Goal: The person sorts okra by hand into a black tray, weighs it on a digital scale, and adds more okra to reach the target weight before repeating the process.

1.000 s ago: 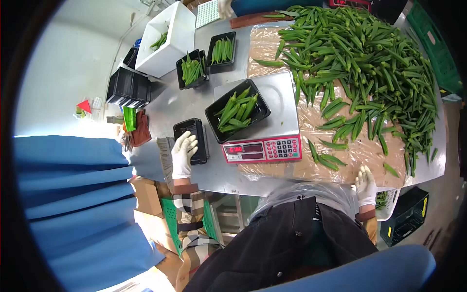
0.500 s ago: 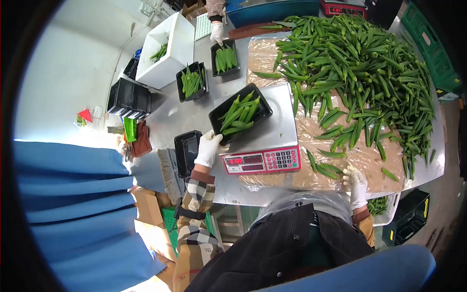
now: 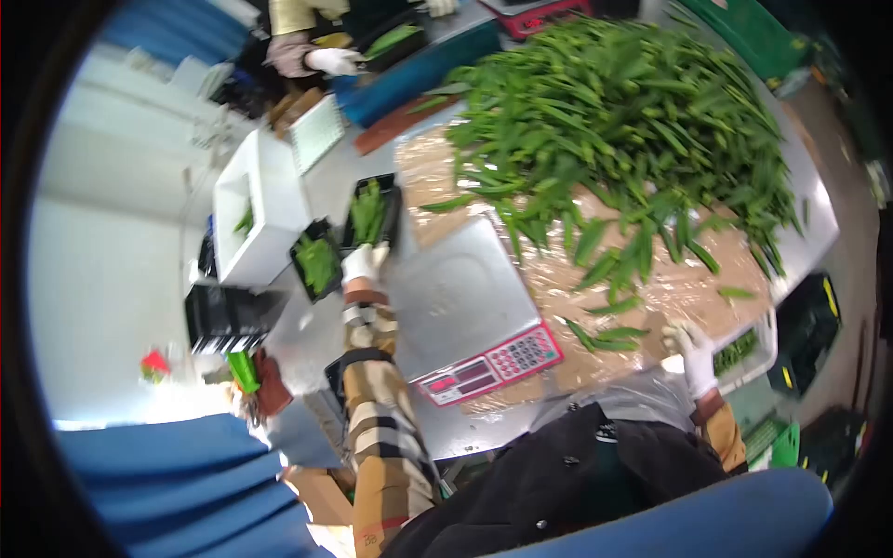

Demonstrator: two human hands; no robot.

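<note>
Okra (image 3: 614,121) lies heaped at one o'clock from the scale (image 3: 460,298); a filled black tray (image 3: 393,209) sits toward eleven. An uneven tug could tip it against the neighbouring tray (image 3: 323,226), spilling pods. The left hand (image 3: 361,265), fingers bent at the near rim, is too blurred to confirm a pinch; the right hand (image 3: 691,353), fingers loosely curled, parted, appears to hold nothing.

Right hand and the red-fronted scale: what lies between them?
In the head view, a few okra pods on plastic-covered brown sheeting lie between the right hand and the scale.
</note>
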